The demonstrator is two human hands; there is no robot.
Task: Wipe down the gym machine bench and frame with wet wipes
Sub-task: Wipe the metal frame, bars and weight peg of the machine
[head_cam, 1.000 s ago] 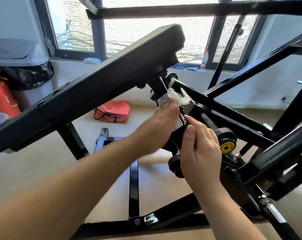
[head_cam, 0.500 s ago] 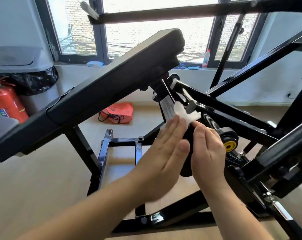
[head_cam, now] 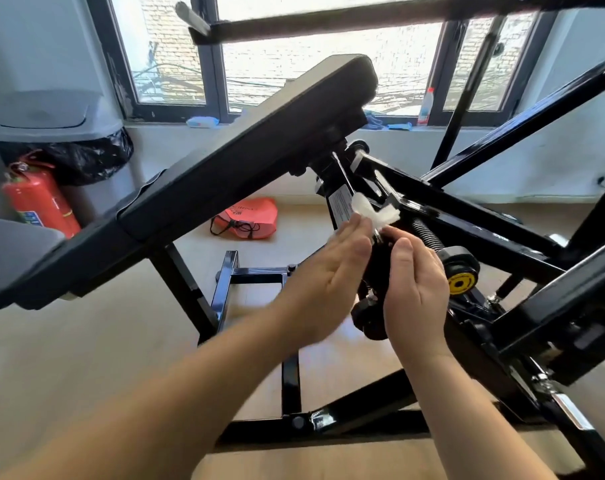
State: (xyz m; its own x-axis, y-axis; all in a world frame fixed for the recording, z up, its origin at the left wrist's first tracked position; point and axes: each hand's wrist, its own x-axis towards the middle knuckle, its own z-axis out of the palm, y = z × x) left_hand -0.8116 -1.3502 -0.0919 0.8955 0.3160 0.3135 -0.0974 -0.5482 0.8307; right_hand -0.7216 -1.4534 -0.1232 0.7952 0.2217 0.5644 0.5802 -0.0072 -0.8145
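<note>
Wet wipe [head_cam: 372, 211]: a white wad bunched on the bracket where the support post [head_cam: 377, 265] meets the frame bar [head_cam: 467, 216], just under the raised end of the bench pad [head_cam: 259, 161].

Left hand [head_cam: 328, 275]: flat and blurred. Its fingers [head_cam: 358, 230] were straight and close together, tips touching the wipe's lower edge. The wipe lay at about 1 o'clock from those tips. Pressing rather than pinching, as far as the view showed.

Right hand [head_cam: 417, 296]: curled round the support post, thumb up, index tip reaching toward the wipe at 11 o'clock. Whether it also nipped the wipe could not be told.

Both hands were about equally near, but the left had the flat contact.

The frame bar's long axis ran from 10 o'clock down to 4 o'clock, past the spring [head_cam: 427, 233]. Judgement: the next stroke likely follows that line or goes down the post, which runs about 12 to 6 o'clock. The pad ran 8 to 2 o'clock, up and left of the hands.
</note>
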